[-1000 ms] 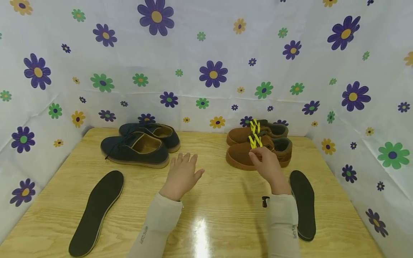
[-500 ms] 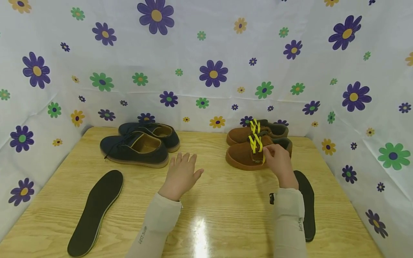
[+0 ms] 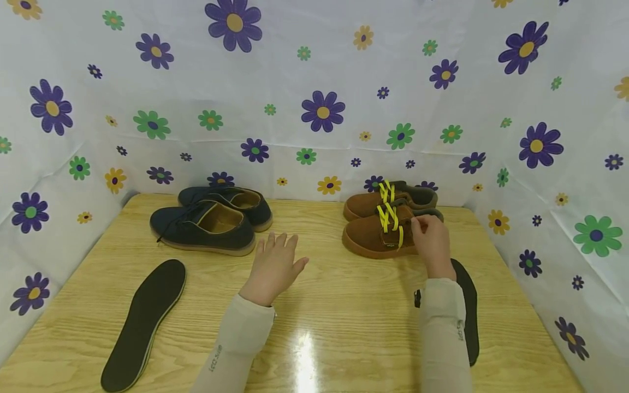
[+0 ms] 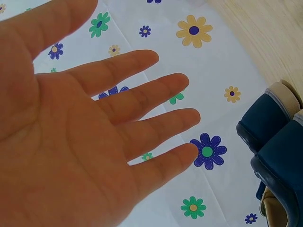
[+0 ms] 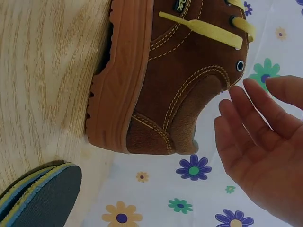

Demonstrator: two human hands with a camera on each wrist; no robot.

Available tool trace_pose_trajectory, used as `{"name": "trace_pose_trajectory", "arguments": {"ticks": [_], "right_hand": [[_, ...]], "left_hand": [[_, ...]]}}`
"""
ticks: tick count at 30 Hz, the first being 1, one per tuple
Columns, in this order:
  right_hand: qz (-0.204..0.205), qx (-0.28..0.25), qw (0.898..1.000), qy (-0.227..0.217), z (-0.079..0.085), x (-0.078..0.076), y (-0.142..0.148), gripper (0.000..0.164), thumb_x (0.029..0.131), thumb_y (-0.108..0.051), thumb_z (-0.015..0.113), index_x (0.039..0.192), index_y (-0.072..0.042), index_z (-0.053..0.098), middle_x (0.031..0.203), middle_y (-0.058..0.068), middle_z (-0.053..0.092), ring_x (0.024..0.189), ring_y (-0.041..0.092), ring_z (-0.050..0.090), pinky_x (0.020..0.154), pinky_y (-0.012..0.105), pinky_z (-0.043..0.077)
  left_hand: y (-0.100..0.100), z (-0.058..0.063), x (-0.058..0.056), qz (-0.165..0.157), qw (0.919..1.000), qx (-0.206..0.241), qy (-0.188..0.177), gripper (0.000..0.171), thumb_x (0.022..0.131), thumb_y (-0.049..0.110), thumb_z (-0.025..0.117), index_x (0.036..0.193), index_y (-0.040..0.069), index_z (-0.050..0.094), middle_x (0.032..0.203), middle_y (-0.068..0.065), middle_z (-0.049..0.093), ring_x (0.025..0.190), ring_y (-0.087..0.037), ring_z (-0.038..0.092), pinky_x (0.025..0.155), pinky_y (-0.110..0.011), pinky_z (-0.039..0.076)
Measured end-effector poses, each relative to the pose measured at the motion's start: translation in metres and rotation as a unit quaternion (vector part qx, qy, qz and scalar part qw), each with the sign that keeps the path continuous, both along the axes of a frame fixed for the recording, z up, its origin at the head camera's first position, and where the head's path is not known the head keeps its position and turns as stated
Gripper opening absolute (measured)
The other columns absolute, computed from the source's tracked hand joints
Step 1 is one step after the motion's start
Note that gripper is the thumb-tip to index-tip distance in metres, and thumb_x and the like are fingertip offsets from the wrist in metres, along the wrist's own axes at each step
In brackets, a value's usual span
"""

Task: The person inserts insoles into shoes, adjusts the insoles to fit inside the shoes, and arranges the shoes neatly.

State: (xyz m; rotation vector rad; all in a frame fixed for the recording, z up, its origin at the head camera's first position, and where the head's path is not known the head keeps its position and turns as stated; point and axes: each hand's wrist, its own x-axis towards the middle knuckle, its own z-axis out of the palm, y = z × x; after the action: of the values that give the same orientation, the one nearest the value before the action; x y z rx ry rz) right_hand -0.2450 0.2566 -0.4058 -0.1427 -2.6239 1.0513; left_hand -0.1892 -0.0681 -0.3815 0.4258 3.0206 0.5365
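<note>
My right hand (image 3: 433,243) is at the ankle opening of the nearer brown shoe (image 3: 366,237). In the right wrist view its fingers (image 5: 258,123) are loosely bent at the collar's edge, thumb apart, nothing between them. A flat yellow lace (image 5: 218,34) crosses the shoe's front, and its end hangs down the side, away from the hand. The second brown shoe (image 3: 363,203) stands just behind. Over the table's middle my left hand (image 3: 270,270) hovers palm down, fingers spread and holding nothing. A navy shoe (image 3: 233,234) is beyond its fingertips.
Another navy shoe (image 3: 262,210) stands behind the first. A black insole (image 3: 142,327) lies at the left of the wooden table (image 3: 344,327); more insole (image 3: 469,311) shows at the right, partly under the right forearm. A white flowered cloth (image 3: 275,65) encloses the back and sides.
My right hand has moved right, from the laces to the shoe's ankle opening. The lace end, by its fingertips half a second ago, now hangs free. The left hand has stayed in place.
</note>
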Motion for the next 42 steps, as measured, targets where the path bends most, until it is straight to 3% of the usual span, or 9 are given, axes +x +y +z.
{"name": "trace_pose_trajectory", "arguments": {"ticks": [17, 22, 29, 42], "right_hand": [[-0.044, 0.01, 0.995, 0.092, -0.005, -0.02, 0.018, 0.031, 0.098, -0.01, 0.049, 0.104, 0.016, 0.065, 0.097, 0.028, 0.061, 0.089, 0.041, 0.056, 0.081, 0.051, 0.045], [-0.039, 0.026, 0.991, 0.128, -0.004, -0.025, 0.021, 0.027, 0.094, -0.004, 0.051, 0.101, 0.019, 0.065, 0.1, 0.032, 0.058, 0.099, 0.047, 0.051, 0.091, 0.053, 0.04], [-0.031, 0.032, 0.997, 0.06, -0.006, -0.033, 0.031, 0.037, 0.098, -0.008, 0.049, 0.124, 0.017, 0.058, 0.125, 0.034, 0.05, 0.122, 0.05, 0.042, 0.105, 0.055, 0.031], [-0.005, 0.038, 0.999, -0.024, -0.015, -0.042, 0.042, 0.05, 0.101, -0.011, 0.044, 0.143, 0.016, 0.039, 0.142, 0.035, 0.039, 0.133, 0.05, 0.034, 0.11, 0.055, 0.026]], "left_hand": [[-0.001, 0.004, 0.002, 0.0, 1.0, 0.003, -0.005, 0.062, 0.098, 0.035, 0.055, 0.146, -0.003, 0.046, 0.146, -0.028, 0.042, 0.14, -0.051, 0.027, 0.112, -0.06, 0.017], [-0.002, 0.003, 0.001, -0.001, 1.0, -0.001, -0.002, 0.062, 0.098, 0.036, 0.055, 0.145, -0.003, 0.046, 0.146, -0.028, 0.042, 0.139, -0.052, 0.028, 0.112, -0.06, 0.018], [-0.003, 0.002, 0.0, 0.001, 1.0, 0.001, -0.003, 0.063, 0.098, 0.036, 0.056, 0.146, -0.003, 0.046, 0.146, -0.027, 0.042, 0.14, -0.051, 0.027, 0.112, -0.06, 0.018], [-0.005, 0.002, 0.0, 0.005, 0.9999, 0.009, -0.005, 0.062, 0.098, 0.036, 0.056, 0.145, -0.003, 0.047, 0.146, -0.028, 0.042, 0.139, -0.051, 0.028, 0.111, -0.061, 0.019]]}}
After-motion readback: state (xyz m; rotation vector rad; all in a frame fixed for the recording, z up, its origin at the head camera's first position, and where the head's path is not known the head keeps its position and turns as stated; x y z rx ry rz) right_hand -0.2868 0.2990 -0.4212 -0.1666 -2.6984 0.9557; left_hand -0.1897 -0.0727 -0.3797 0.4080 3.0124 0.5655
